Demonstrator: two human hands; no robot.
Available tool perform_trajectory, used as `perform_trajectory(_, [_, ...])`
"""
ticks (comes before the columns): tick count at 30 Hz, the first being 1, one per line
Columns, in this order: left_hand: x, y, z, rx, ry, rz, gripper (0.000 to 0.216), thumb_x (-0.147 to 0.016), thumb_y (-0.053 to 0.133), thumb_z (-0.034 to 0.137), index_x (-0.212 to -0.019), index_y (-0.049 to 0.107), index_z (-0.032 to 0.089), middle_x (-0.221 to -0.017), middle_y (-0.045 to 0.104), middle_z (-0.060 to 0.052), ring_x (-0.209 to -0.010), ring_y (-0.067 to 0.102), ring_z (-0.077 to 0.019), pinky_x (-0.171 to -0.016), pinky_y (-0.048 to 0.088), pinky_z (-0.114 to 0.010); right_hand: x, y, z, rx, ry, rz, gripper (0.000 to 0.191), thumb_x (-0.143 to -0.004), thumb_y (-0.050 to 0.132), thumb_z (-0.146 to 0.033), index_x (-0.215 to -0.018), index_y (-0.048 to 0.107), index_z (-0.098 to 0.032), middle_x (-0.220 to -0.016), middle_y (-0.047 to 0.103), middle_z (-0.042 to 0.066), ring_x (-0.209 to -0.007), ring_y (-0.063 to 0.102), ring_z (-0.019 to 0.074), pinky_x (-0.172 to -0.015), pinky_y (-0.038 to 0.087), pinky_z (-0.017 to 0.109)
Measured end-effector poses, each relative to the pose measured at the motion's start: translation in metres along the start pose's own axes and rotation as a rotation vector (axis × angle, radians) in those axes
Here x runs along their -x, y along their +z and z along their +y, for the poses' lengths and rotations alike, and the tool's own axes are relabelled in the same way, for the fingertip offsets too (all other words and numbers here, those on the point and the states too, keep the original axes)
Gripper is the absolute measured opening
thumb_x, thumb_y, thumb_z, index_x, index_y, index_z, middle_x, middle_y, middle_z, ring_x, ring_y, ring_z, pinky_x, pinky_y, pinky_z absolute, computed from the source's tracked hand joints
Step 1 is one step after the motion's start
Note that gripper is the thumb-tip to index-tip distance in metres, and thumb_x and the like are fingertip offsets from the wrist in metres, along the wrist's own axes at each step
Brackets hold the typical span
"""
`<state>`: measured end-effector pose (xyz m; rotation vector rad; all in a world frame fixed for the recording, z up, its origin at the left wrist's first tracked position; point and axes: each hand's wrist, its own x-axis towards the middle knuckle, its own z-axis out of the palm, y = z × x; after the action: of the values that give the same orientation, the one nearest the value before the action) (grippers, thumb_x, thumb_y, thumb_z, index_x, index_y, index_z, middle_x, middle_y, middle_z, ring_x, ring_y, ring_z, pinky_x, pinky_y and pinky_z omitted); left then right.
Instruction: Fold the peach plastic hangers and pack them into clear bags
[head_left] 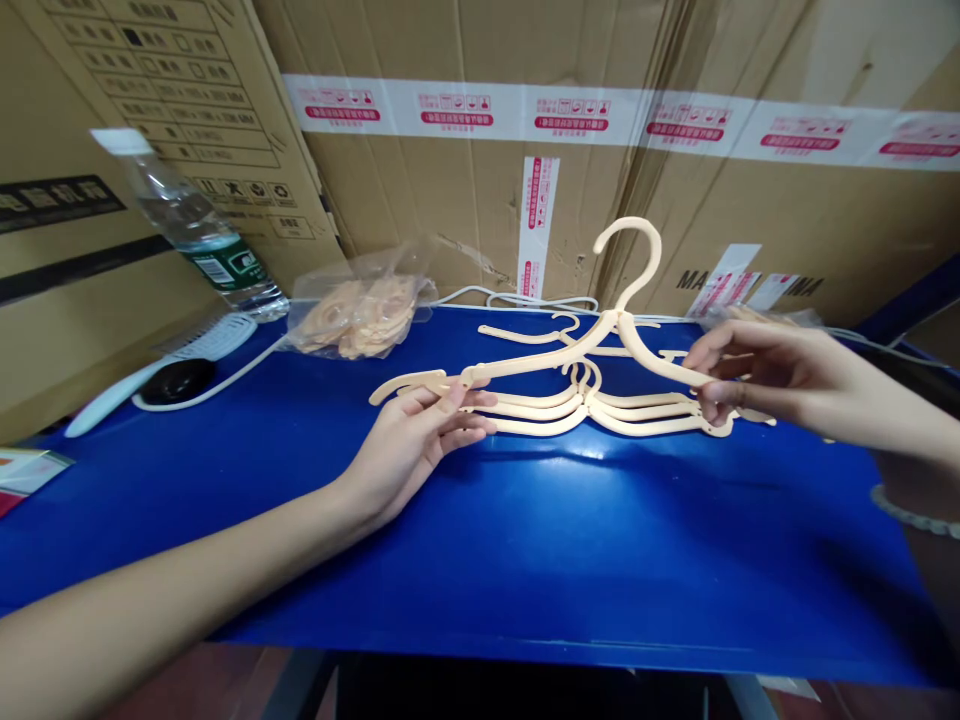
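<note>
A cream plastic clothes hanger is held up above the blue table, its hook pointing upward. My left hand pinches its left arm between thumb and fingers. On the other side, my right hand grips the right arm near its end. Several similar hangers lie behind and below it on the table, their hooks close together in the middle. Both hands cover parts of the hangers' outer ends.
Clear plastic bags of cream parts sit at the back left. Further left are a tilted water bottle, a pale hairbrush and a dark rounded object. A white cable runs along the back, before taped cardboard boxes.
</note>
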<state>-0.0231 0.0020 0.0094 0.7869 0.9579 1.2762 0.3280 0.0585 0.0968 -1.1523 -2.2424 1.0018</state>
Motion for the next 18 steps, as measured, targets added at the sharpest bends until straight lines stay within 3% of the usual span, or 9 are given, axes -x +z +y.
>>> perform_trajectory(2, [0.008, 0.000, -0.004, -0.167, 0.040, -0.136, 0.019, -0.093, 0.068, 0.025, -0.107, 0.076, 0.016, -0.098, 0.078, -0.011, -0.072, 0.075, -0.0169, -0.065, 0.062, -0.025, 0.003, -0.004, 0.000, 0.010, 0.007, -0.001, 0.030, -0.088, 0.072, -0.042, -0.106, 0.059, -0.022, -0.074, 0.071, 0.004, -0.065, 0.069, 0.0190, -0.056, 0.054, 0.029])
perform_trajectory(4, [0.018, -0.001, -0.008, -0.447, 0.168, -0.324, 0.020, -0.095, 0.063, 0.024, -0.109, 0.076, 0.018, -0.095, 0.078, -0.010, -0.071, 0.075, -0.0193, -0.065, 0.062, -0.028, 0.005, -0.007, 0.001, 0.033, 0.036, -0.006, 0.031, -0.088, 0.072, -0.044, -0.106, 0.059, -0.023, -0.074, 0.071, 0.004, -0.065, 0.069, 0.0190, -0.055, 0.054, 0.029])
perform_trajectory(7, [0.031, -0.002, -0.013, -0.885, 0.584, -0.618, 0.029, -0.091, 0.063, 0.012, -0.113, 0.078, 0.023, -0.109, 0.078, -0.012, -0.101, 0.074, -0.0284, -0.091, 0.060, -0.040, 0.007, -0.008, 0.002, 0.043, 0.115, -0.069, 0.033, -0.086, 0.073, -0.047, -0.102, 0.061, -0.021, -0.076, 0.071, 0.005, -0.066, 0.069, 0.0194, -0.055, 0.054, 0.029])
perform_trajectory(9, [0.036, -0.002, -0.015, -1.060, 0.779, -0.741, 0.037, -0.089, 0.062, 0.008, -0.121, 0.074, 0.024, -0.119, 0.075, -0.013, -0.114, 0.070, -0.0322, -0.101, 0.055, -0.046, 0.006, -0.007, 0.002, 0.042, 0.155, -0.146, 0.033, -0.085, 0.072, -0.049, -0.098, 0.061, -0.020, -0.076, 0.070, 0.005, -0.066, 0.070, 0.0195, -0.055, 0.055, 0.029])
perform_trajectory(14, [0.035, -0.002, -0.017, -1.342, 0.978, -0.762, 0.038, -0.092, 0.061, 0.014, -0.129, 0.068, 0.020, -0.129, 0.070, -0.016, -0.120, 0.066, -0.0353, -0.103, 0.053, -0.051, 0.003, 0.003, 0.007, 0.139, 0.157, -0.272, 0.025, -0.086, 0.070, -0.043, -0.085, 0.062, -0.020, -0.073, 0.068, 0.003, -0.064, 0.067, 0.0171, -0.057, 0.053, 0.027])
perform_trajectory(18, [0.032, -0.002, -0.018, -1.425, 1.006, -0.756, 0.034, -0.094, 0.060, 0.021, -0.127, 0.067, 0.016, -0.130, 0.069, -0.019, -0.120, 0.065, -0.0372, -0.101, 0.053, -0.052, -0.001, 0.009, 0.012, 0.329, 0.082, -0.300, 0.011, -0.083, 0.068, -0.031, -0.083, 0.067, -0.020, -0.078, 0.071, 0.001, -0.068, 0.065, 0.0164, -0.061, 0.050, 0.026])
